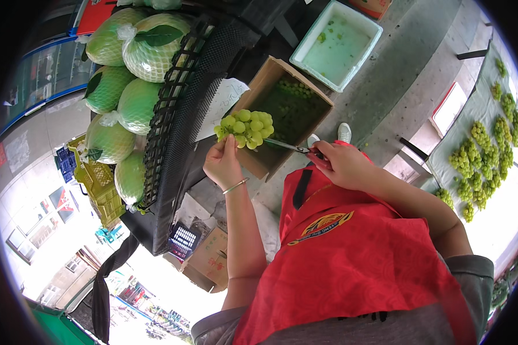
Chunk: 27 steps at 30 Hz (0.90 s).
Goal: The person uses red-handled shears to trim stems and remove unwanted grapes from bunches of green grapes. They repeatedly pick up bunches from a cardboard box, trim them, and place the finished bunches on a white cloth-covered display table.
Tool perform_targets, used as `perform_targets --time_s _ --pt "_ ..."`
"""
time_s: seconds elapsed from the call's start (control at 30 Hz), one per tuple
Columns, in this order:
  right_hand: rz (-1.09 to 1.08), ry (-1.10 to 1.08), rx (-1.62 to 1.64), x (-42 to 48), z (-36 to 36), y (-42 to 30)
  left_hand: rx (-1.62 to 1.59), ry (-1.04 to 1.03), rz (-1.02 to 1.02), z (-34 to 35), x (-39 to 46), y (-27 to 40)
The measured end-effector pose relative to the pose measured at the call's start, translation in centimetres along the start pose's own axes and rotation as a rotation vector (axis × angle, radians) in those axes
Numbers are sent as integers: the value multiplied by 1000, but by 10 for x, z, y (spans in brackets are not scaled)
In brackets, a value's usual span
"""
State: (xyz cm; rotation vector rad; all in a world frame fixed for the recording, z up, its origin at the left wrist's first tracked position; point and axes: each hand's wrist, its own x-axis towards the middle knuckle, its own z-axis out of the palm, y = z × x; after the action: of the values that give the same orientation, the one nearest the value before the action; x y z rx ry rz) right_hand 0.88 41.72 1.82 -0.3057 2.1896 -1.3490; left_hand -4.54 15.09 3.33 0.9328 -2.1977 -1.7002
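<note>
Between thumb and fingers, my left hand point(225, 160) holds a bunch of green grapes point(247, 126) up over an open cardboard box. A pair of scissors point(287, 145) is in my right hand point(339, 164), its slim blades reaching to the bunch's right side. Whether the tips touch a grape or a stem cannot be made out. Below the bunch, the cardboard box point(323, 113) has more green grapes point(297, 89) along its far inner side. Its shaded bottom is hard to see.
A white foam box point(373, 41) with water and loose bits stands beyond the cardboard box. Net-wrapped pomelos point(155, 49) fill a black rack point(179, 116) at left. Grape bunches point(479, 161) lie on a cloth-covered table point(451, 125) at right. A yellow crate point(99, 185) stands behind the rack.
</note>
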Motion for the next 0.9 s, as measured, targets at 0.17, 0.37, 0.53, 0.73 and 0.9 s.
perform_targets --time_s 0.17,0.37,0.53,0.73,0.9 --pt "143 -150 -40 17 1 -14 72 17 -9 5 1 -3" --pt "128 -376 33 45 -4 -4 57 -35 -18 11 8 -5" --pt "268 -414 43 57 -4 -12 46 -152 18 15 19 5" --pt "308 -414 203 61 -1 -16 90 -281 77 18 26 19" --pt "285 -451 193 62 -17 -11 86 -305 41 25 31 22"
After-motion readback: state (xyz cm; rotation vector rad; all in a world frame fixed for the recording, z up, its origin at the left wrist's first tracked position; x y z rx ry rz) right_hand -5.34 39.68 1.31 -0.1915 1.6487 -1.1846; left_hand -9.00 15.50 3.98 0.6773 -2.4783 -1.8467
